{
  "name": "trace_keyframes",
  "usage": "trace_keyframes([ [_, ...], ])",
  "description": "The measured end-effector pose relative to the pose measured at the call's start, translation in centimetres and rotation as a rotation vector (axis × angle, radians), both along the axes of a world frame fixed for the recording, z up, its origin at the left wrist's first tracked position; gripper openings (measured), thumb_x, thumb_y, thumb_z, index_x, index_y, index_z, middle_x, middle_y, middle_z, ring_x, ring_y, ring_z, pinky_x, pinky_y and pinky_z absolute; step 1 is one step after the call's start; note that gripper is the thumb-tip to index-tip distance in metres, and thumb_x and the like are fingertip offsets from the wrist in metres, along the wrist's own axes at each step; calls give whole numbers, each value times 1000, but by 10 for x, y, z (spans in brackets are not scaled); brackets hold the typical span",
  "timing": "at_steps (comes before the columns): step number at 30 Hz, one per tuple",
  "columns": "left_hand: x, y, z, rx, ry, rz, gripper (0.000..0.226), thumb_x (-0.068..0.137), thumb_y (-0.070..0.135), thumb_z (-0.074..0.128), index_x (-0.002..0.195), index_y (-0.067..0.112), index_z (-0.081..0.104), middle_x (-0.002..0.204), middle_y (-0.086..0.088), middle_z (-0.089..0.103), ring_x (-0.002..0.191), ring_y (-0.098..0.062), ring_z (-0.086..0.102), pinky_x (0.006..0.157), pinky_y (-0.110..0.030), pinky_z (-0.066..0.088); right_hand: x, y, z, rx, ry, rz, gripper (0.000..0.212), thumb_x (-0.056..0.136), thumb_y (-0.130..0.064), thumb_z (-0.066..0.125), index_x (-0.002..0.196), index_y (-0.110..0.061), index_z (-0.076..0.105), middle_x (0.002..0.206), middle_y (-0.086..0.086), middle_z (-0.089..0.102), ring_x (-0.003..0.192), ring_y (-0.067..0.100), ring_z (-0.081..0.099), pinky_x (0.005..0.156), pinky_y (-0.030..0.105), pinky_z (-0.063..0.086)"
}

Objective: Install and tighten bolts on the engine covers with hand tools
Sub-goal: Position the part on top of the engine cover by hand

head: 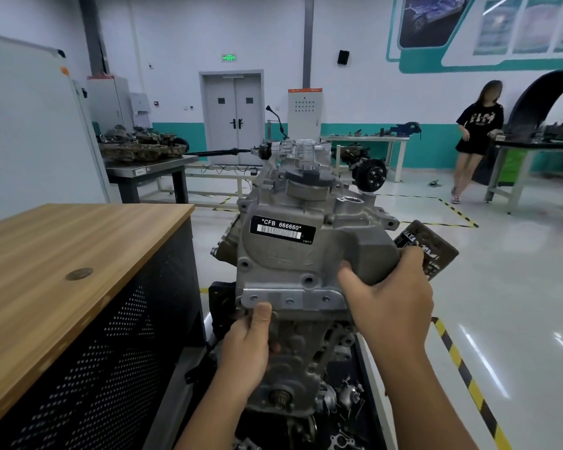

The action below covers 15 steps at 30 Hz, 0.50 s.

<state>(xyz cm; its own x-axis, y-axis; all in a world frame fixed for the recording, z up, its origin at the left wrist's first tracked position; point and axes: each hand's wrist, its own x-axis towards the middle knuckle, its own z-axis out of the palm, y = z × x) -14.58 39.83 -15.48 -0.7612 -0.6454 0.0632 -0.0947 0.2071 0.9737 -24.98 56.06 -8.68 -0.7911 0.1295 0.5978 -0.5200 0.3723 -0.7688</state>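
gripping the engine cover point(290, 254), left hand point(247, 349) at its lower edge (thumb up), right hand point(390, 297) clasping its right side

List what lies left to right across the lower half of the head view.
Wooden-topped cabinet → left hand → engine cover → right hand → striped floor tape.

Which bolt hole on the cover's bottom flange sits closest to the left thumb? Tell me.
The leftmost hole, directly above the left hand's thumb tip. The middle hole and right hole lie farther along the engine cover.
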Motion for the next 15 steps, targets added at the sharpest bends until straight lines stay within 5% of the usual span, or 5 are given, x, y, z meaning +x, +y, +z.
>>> trace_keyframes([
  [2,5,-5,4,-182,-75,23,86,74,89,20,95,23,69,84,-3,72,82,-23,69,82,-43,56,0,0,0,25,-17,0,52,62,-65,66,88,-36,31,78,-16,55,66,2,52,51,28,38],
  [6,7,-14,3,-435,-83,140,75,82,91,16,86,33,64,77,9,67,74,-10,63,68,-34,52,2,-6,0,-17,-10,-6,54,63,-62,68,96,-41,31,83,-19,54,71,0,52,58,32,43],
  [9,6,-4,-37,-59,202,436,57,89,76,43,85,25,68,78,7,71,79,-16,69,73,-40,57,2,-11,-3,-82,-24,-14,54,64,-60,70,99,-40,34,85,-20,54,73,-2,52,56,28,41],
  [11,-1,5,-76,384,70,672,45,94,59,59,92,14,68,91,-6,72,92,-31,67,82,-41,52,1,-13,-6,-108,-16,-28,55,63,-61,70,102,-39,36,87,-21,55,75,-2,53,57,28,43],
  [15,-16,29,-117,988,-354,316,76,87,65,68,139,13,48,144,-14,50,132,-38,48,98,-50,43,1,-17,-8,-150,-2,-58,54,64,-61,73,98,-47,35,87,-22,58,76,2,59,63,35,55],
])
